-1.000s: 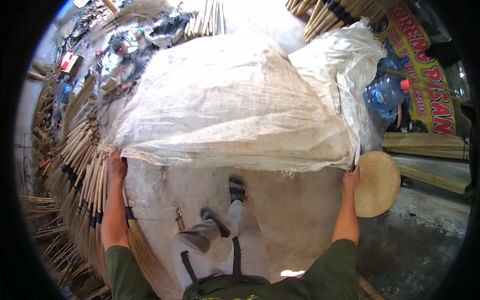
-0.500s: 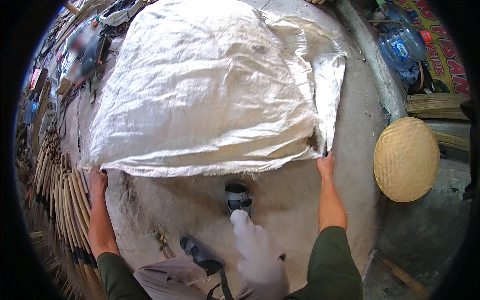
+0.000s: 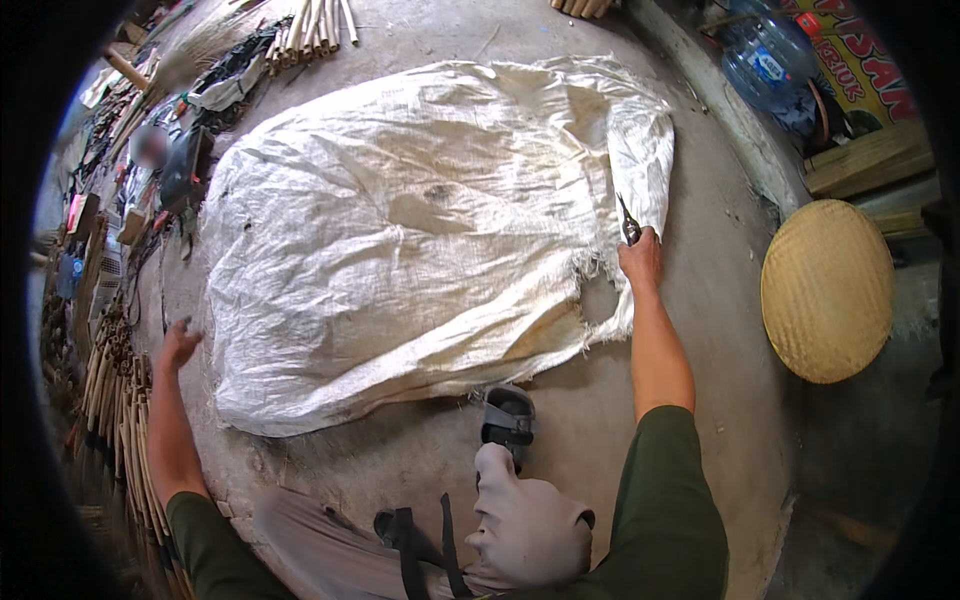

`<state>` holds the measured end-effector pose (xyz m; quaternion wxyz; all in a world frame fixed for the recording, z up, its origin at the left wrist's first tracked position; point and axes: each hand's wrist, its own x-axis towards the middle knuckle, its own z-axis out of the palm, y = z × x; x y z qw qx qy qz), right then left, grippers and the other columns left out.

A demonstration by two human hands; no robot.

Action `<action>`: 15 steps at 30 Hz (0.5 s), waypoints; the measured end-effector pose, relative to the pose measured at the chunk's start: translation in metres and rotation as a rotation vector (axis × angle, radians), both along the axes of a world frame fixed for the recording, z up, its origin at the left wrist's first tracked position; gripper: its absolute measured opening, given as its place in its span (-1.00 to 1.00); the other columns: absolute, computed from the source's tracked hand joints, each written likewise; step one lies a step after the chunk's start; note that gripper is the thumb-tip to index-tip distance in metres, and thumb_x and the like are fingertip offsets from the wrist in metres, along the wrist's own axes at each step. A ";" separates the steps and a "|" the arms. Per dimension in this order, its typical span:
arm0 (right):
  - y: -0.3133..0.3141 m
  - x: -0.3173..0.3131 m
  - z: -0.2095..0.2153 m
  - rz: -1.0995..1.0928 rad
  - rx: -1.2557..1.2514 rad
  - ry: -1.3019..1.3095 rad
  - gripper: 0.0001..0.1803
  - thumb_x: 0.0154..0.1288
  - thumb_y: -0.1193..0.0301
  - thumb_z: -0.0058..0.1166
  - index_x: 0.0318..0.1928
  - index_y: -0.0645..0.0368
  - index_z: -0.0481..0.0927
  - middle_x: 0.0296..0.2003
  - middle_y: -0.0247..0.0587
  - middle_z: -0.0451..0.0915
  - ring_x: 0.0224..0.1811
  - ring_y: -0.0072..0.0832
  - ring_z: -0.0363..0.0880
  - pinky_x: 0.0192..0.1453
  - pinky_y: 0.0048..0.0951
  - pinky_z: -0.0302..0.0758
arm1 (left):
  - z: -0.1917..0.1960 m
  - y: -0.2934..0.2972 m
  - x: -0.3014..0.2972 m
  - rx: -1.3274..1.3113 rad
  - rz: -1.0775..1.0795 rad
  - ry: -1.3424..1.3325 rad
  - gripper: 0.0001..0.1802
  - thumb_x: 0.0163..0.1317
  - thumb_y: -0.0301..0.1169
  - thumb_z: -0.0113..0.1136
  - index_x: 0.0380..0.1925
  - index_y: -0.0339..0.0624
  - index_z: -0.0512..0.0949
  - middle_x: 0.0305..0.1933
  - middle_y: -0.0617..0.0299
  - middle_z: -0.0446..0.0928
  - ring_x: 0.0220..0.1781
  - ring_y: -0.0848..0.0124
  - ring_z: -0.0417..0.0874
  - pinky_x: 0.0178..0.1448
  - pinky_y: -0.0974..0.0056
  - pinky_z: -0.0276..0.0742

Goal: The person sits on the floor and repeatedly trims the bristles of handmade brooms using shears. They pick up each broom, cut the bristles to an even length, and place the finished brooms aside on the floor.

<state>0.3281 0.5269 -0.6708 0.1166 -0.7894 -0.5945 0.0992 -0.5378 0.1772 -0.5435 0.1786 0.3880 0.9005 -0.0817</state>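
Note:
A large white woven plastic sack (image 3: 330, 260) lies spread and creased on the concrete floor in front of me. It has a frayed hole near its lower right side. My right hand (image 3: 643, 258) is closed round a small dark metal tool with a narrow pointed end, whose exact kind I cannot make out. The pointed tool (image 3: 630, 225) reaches over the sack's folded right edge. Off the sack's left edge, my left hand (image 3: 180, 343) is in the air with its fingers apart and nothing in it.
Bundled sticks (image 3: 125, 410) lie along the left, and more poles (image 3: 312, 32) at the far side. A round woven bamboo tray (image 3: 828, 290), a large blue water bottle (image 3: 768, 65) and a concrete ledge (image 3: 720, 130) stand right. My sandalled foot (image 3: 508, 415) is at the sack's near edge.
The sack has come down from my hands and now lies flat on the floor. My left hand has let go of its corner; my right hand has moved up along the right edge, showing the tool.

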 end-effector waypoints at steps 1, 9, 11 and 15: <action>0.009 -0.005 -0.003 0.021 0.022 -0.023 -0.48 0.15 0.25 0.32 0.05 0.21 0.45 0.03 0.08 0.60 0.14 0.05 0.57 0.20 0.05 0.54 | 0.020 0.016 0.007 0.085 -0.013 0.023 -0.27 0.32 -0.17 0.37 0.37 -0.37 0.41 0.36 -0.24 0.50 0.40 -0.05 0.53 0.42 0.07 0.45; 0.065 -0.029 -0.035 0.081 -0.008 -0.174 -0.55 0.22 0.36 0.30 0.05 0.17 0.43 0.13 -0.06 0.49 0.26 -0.05 0.47 0.21 -0.07 0.60 | -0.104 0.099 0.239 0.361 -0.284 -0.260 -0.26 0.26 -0.15 0.45 0.37 -0.18 0.44 0.38 -0.13 0.50 0.45 -0.08 0.45 0.52 0.08 0.34; 0.076 -0.017 -0.059 0.007 -0.005 -0.160 -0.55 0.23 0.36 0.27 0.07 0.17 0.42 0.11 0.01 0.52 0.25 -0.03 0.48 0.22 -0.02 0.58 | -0.156 0.108 0.302 0.084 -0.231 -0.319 -0.12 0.29 0.14 0.29 0.54 0.18 0.24 0.66 0.00 0.10 0.66 -0.05 0.10 0.52 -0.45 0.09; 0.089 0.047 -0.103 -0.160 -0.157 -0.081 -0.61 0.34 0.31 0.16 0.07 0.25 0.41 0.01 0.18 0.60 0.11 0.09 0.60 0.21 0.04 0.54 | -0.199 0.113 0.355 -0.036 -0.190 -0.305 -0.04 0.28 0.14 0.28 0.60 0.25 0.11 0.71 0.04 -0.08 0.72 -0.15 -0.18 0.50 -0.58 -0.02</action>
